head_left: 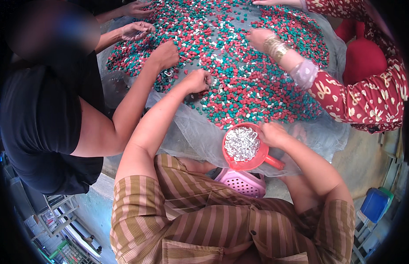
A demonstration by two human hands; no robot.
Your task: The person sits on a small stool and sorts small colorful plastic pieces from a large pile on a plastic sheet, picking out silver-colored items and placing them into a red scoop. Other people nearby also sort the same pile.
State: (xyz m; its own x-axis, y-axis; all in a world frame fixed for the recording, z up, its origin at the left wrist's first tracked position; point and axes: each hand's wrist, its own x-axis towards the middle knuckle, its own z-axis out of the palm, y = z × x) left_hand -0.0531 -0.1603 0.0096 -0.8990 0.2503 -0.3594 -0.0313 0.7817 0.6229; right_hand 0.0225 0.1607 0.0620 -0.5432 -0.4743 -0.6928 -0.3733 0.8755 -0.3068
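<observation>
Small red, green and white plastic pieces lie in a wide loose layer on a clear plastic sheet. Over their near left part is my left hand, fingers curled in and pressed together; whatever they pinch is hidden. A red dipper with a short handle sits at the near edge of the sheet, holding many white hook-shaped pieces. At the dipper's right rim, my right hand is closed with its fingertips on the edge, above the handle.
To my left, a person in black reaches a hand into the pieces; another hand is behind it. On the right, a person in a red patterned sleeve works with a braceleted hand. A pink clog shows below the dipper.
</observation>
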